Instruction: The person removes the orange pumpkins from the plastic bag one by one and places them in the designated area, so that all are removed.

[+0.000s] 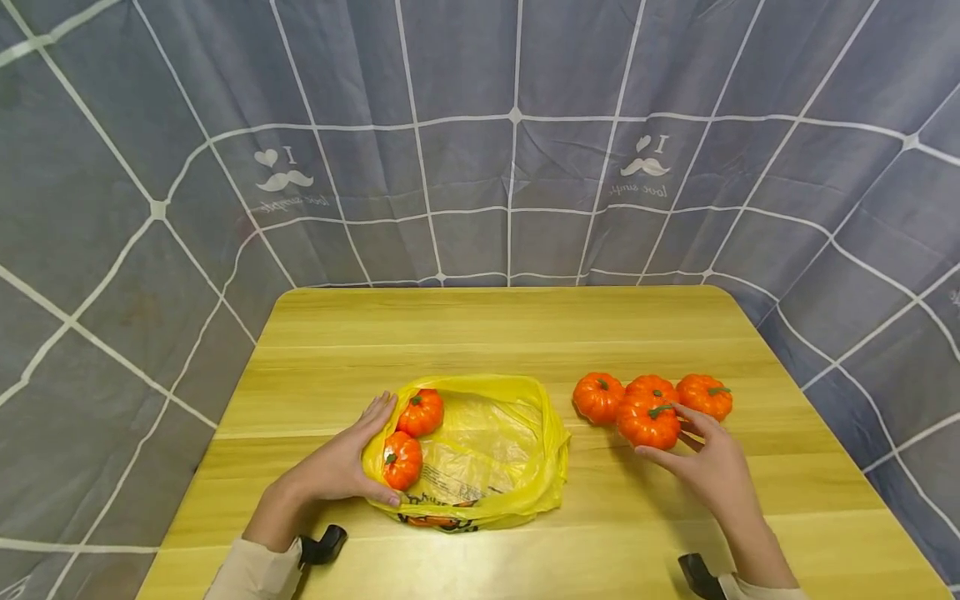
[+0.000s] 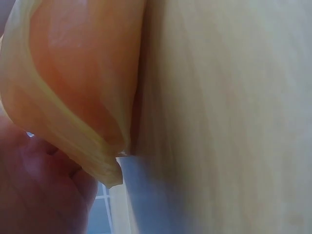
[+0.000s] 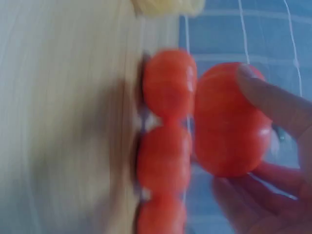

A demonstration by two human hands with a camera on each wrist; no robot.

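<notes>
A yellow plastic bag lies on the table with its mouth spread wide. Two small orange pumpkins, a rear one and a front one, sit inside at its left end. My left hand holds that end from outside, thumb at the front rim and fingers toward the back. My right hand grips another small pumpkin between thumb and fingers, raised above the table. Behind it stand three more pumpkins in a row: left, middle and right.
The wooden table has rounded far corners. A grey curtain with white grid lines hangs behind it and along both sides. Black wrist-camera mounts show at the left wrist and right wrist.
</notes>
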